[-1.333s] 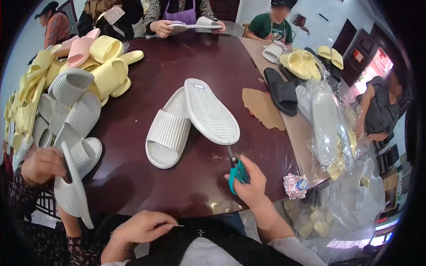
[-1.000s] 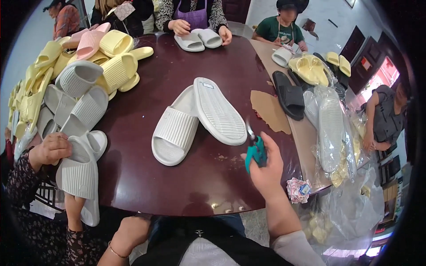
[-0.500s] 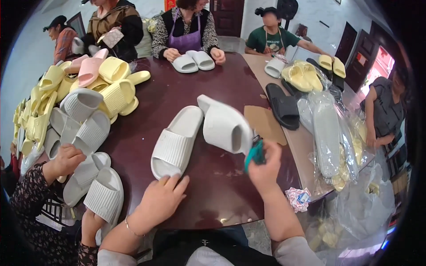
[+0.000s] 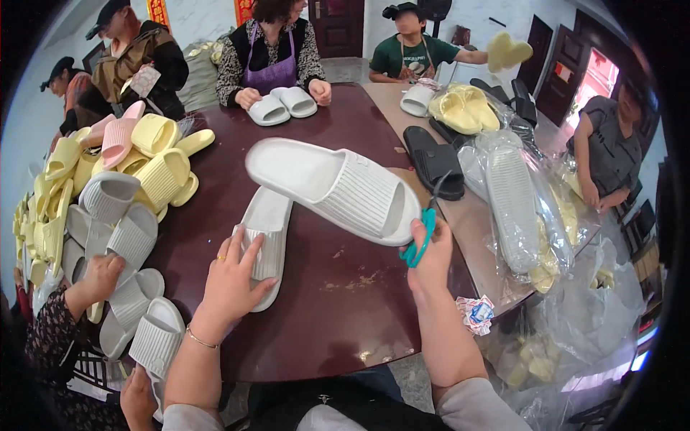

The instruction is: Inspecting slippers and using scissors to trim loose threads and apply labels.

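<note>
A light grey slide slipper (image 4: 266,255) with a ribbed strap lies on the table in front of me. My left hand (image 4: 233,276) rests on its strap and toe, fingers spread. Its matching slipper (image 4: 345,188) is held up by the toe end in my right hand (image 4: 433,262), sole tilted and heel pointing left over the first one. That same hand also keeps a pair of scissors with teal handles (image 4: 420,241), dark blades pointing up. The far side of the right hand's fingers is hidden behind the slipper and scissors.
Left, a pile of yellow slippers (image 4: 162,176), with grey and pink ones, borders a co-worker's hands (image 4: 100,276). Right are a black slipper (image 4: 431,161), bagged slippers (image 4: 514,208) and small printed packets (image 4: 476,314). Across the dark red table (image 4: 345,309), a person handles grey slippers (image 4: 293,102).
The lifted slipper has turned from its side to show its footbed and strap. My left hand has slid from the toe up onto the strap. Across the table, a co-worker has raised yellow slippers.
</note>
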### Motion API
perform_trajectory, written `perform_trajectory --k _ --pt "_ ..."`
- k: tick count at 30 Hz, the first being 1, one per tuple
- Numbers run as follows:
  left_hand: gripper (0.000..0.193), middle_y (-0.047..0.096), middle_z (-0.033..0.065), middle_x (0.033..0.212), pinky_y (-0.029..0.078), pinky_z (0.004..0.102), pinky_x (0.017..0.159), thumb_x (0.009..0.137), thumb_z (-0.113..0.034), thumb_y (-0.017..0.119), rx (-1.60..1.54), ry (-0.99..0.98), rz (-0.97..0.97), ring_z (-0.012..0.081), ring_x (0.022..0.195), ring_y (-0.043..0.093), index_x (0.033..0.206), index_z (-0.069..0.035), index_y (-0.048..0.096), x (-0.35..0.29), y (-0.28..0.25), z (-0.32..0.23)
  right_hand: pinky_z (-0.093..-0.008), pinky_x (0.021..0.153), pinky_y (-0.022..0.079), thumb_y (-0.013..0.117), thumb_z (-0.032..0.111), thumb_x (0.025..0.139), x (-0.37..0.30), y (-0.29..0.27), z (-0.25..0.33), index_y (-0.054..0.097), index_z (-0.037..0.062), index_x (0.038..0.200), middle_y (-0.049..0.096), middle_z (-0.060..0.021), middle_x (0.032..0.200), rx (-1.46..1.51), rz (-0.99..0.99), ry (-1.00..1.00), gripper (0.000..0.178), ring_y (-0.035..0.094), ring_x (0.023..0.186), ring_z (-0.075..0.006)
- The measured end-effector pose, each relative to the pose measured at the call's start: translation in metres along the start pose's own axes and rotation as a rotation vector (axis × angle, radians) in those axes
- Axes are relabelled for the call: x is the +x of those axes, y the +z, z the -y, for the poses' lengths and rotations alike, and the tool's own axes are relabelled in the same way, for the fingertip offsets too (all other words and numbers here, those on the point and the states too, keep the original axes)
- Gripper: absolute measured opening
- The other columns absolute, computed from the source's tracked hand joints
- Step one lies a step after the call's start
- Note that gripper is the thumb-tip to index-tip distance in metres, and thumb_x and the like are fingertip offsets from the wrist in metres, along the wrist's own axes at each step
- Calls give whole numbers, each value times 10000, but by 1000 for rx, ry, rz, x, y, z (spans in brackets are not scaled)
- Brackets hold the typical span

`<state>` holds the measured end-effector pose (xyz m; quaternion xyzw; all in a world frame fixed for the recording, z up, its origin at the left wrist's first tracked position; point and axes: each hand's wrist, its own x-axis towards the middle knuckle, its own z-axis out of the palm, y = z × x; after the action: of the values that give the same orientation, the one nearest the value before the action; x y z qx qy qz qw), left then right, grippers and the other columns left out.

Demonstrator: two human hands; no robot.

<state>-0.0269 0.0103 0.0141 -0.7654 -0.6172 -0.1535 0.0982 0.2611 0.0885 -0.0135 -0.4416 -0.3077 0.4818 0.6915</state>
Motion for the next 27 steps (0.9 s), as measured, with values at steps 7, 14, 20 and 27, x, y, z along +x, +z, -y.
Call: perform_trajectory --k 7,14,20,27 --pt "840 431 202 1251 404 437 965 621 -343 797 -84 -104 161 401 1149 435 1342 -117 429 8 -10 -4 -262 516 496 656 126 846 -4 5 -9 368 7 1160 566 -107 928 18 7 46 442 588 691 -150" --pt "703 515 158 1111 488 396 795 665 -399 767 -85 -128 39 322 1010 555 1237 -89 500 11 3 -2 -270 522 497 653 97 831 -3 7 -23 343 6 1203 582 -111 859 -406 214 -23 493 585 625 -154" --pt "531 599 126 892 498 379 627 731 -377 729 -23 -159 56 298 751 618 1135 -84 546 9 0 -12 -279 530 490 659 63 798 4 -3 -35 365 16 1209 597 -108 803 -721 457 -27 507 583 604 -151" --pt "370 585 101 598 458 360 501 772 -251 718 -358 -125 95 281 506 574 1073 -83 583 -4 -19 -31 -292 552 477 678 72 754 2 -4 -26 427 16 1151 621 -101 763 -860 508 25 473 600 634 -155"
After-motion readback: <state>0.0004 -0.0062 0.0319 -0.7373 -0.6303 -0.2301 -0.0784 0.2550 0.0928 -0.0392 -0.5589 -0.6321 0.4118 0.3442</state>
